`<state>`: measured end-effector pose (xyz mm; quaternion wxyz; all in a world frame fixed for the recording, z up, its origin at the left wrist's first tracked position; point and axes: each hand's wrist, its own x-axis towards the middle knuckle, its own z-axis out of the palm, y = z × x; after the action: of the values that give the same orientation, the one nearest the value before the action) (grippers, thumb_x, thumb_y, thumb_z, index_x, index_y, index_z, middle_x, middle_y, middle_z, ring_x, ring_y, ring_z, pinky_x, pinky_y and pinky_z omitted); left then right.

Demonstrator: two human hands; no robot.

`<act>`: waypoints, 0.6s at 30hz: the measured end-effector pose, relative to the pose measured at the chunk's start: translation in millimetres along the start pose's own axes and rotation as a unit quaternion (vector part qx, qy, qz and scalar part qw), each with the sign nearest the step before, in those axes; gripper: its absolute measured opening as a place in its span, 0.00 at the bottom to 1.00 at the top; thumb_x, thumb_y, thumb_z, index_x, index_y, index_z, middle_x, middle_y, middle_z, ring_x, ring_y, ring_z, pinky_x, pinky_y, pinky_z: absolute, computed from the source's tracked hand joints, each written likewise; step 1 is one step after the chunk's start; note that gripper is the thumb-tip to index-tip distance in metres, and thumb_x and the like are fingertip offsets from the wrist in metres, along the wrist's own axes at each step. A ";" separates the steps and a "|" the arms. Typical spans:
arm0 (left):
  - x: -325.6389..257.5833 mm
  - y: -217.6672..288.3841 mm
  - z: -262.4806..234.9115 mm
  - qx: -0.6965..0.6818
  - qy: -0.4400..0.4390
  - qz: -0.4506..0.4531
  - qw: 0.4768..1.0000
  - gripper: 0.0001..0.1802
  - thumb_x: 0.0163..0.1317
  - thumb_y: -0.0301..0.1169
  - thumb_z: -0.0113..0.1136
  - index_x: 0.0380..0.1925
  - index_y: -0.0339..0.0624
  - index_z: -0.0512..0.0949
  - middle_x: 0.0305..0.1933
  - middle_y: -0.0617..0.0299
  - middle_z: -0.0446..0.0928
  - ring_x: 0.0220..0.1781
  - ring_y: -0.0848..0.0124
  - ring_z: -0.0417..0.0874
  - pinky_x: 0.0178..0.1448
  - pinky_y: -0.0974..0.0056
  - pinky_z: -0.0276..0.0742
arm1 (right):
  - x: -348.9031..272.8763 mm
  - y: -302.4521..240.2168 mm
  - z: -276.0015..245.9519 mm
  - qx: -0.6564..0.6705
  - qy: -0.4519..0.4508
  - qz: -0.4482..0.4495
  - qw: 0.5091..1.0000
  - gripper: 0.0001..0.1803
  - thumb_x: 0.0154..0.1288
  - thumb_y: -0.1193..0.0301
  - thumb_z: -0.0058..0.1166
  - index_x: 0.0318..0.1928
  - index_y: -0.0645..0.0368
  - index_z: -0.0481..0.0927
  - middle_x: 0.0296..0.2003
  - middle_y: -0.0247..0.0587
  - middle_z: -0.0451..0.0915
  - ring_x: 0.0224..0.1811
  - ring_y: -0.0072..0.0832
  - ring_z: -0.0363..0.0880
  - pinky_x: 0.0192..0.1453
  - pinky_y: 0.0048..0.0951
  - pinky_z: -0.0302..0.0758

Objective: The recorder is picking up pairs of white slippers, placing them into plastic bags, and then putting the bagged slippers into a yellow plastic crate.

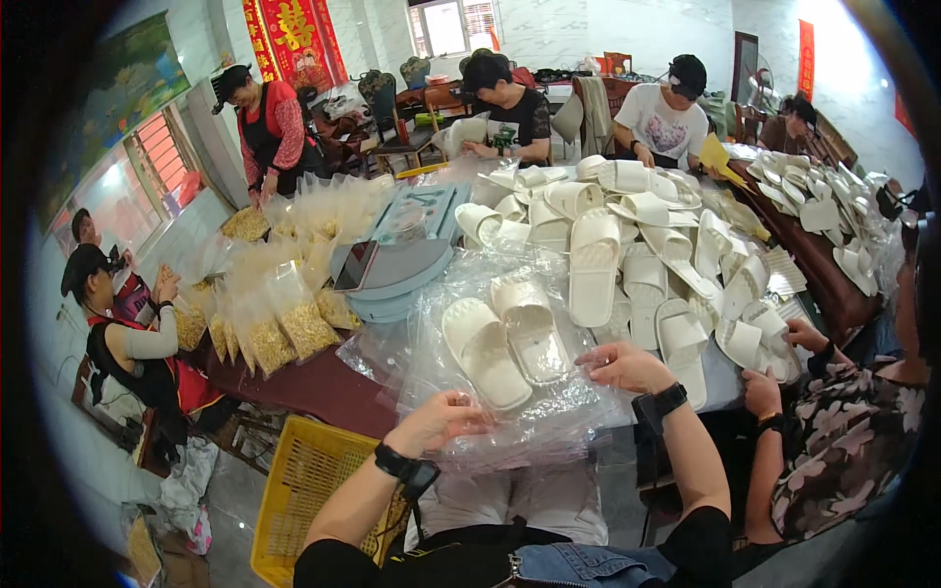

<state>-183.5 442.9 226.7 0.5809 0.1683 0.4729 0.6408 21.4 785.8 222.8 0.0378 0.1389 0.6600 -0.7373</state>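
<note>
Table room's tight: slipper pile crowds 12 to 3 o'clock, front edge near at 6. Pale slipper pair sits between half-curled fingers, left hand at 7, right hand at 3, both at clear plastic. Can't tell if they're pinching; glare hides whether slippers are bagged.

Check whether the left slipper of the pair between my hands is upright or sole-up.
Upright: the slipper nearer your left hand shows its strap on top and its footbed facing up.
</note>
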 end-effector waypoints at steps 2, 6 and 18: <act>-15.8 26.5 17.4 0.002 -0.007 0.005 1.000 0.12 0.70 0.21 0.58 0.50 0.25 0.76 0.53 0.42 0.82 0.59 0.50 0.84 0.70 0.47 0.78 | -9.3 -14.8 8.4 0.031 -0.010 -0.017 0.999 0.30 0.62 0.82 0.63 0.66 0.71 0.73 0.42 0.34 0.83 0.40 0.19 0.80 0.43 0.21 0.76; -33.9 46.6 12.9 -0.022 -0.015 0.080 0.996 0.07 0.65 0.16 0.60 0.42 0.33 0.76 0.53 0.41 0.82 0.60 0.47 0.83 0.69 0.42 0.77 | -16.1 -29.3 19.2 0.133 -0.087 -0.109 0.981 0.31 0.60 0.89 0.59 0.65 0.71 0.73 0.50 0.35 0.82 0.51 0.22 0.81 0.52 0.22 0.78; -27.6 34.4 -4.1 0.454 0.304 0.281 0.789 0.07 0.58 0.19 0.64 0.28 0.37 0.74 0.32 0.58 0.81 0.38 0.67 0.83 0.42 0.62 0.74 | 5.2 -18.6 71.7 -0.294 0.263 -0.391 0.832 0.09 0.56 0.91 0.56 0.34 0.65 0.78 0.49 0.42 0.79 0.37 0.20 0.77 0.36 0.24 0.76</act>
<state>-199.3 420.4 261.4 0.0579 0.3342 0.7934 0.5055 0.8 718.2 245.8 -0.3897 0.0402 0.8299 -0.3972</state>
